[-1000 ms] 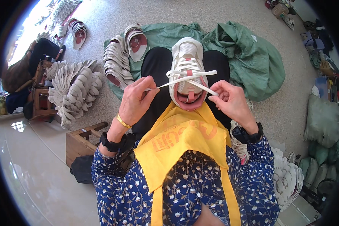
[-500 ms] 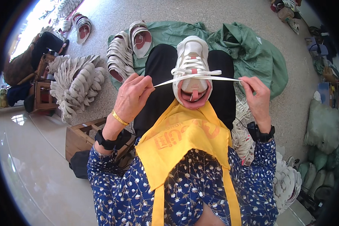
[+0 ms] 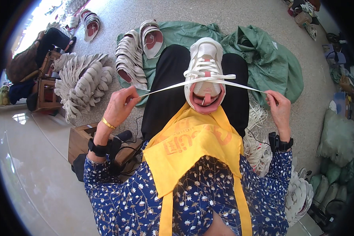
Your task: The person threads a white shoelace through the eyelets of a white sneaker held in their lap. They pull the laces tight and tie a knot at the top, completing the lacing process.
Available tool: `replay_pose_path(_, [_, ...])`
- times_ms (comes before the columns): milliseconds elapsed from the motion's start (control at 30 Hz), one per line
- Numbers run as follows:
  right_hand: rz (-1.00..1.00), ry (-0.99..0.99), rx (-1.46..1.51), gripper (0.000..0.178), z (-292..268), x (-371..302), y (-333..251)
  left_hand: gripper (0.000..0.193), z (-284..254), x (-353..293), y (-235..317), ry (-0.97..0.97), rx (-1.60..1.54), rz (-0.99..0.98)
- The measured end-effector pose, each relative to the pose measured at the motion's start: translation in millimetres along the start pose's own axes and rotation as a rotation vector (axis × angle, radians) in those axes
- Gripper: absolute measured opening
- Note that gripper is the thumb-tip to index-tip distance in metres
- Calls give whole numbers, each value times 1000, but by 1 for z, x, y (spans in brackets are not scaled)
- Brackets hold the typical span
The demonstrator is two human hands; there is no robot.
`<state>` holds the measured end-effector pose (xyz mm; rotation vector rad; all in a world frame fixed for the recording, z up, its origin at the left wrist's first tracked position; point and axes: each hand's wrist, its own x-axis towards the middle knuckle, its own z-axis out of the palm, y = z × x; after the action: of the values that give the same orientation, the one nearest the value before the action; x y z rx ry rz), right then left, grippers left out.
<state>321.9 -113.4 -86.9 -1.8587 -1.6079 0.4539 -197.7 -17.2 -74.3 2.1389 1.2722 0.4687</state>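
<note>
A white and beige sneaker [image 3: 205, 88] with a pink lining rests between my knees, its toe pointing away from me. White shoelaces [image 3: 169, 87] cross over its tongue, and both ends are stretched out sideways. My left hand [image 3: 120, 105] pinches one lace end, off to the left of the shoe. On the other side my right hand [image 3: 280, 110] pinches the other end between thumb and fingers. A short loop of lace sticks out to the right of the shoe's lacing. The shoe's heel opening lies against my yellow apron [image 3: 192, 137].
Stacked shoe uppers [image 3: 129, 59] lie on a green sack [image 3: 177, 33] ahead. More pale uppers [image 3: 84, 84] are piled at left, beside a wooden stool [image 3: 80, 143]. A bundle of white laces [image 3: 257, 155] hangs by my right thigh. Another person [image 3: 47, 45] sits at far left.
Both hands have moved farther apart and slightly lower, drawing longer stretches of lace out to each side. The shoe stays between my knees.
</note>
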Motion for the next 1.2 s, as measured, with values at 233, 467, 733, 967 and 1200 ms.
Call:
replay_pose_path(233, [21,-100,-77,15,-2,5,6,12,-23,-7,2,-13,31,-6])
replay_pose_path(467, [233,-508,200,19,-11,24,-4,12,-46,14,34,-20,31,55])
replay_pose_path(733, [134,-410,1023,21,-14,100,-74,16,-58,109,92,94,-585,98])
replay_pose_path(967, [123,-439,1069,22,45,54,-88,12,10,83,94,-267,-594,-40])
replay_pose_path(1200, [143,-431,782,15,51,34,-83,8,41,73,73,-221,-703,-63])
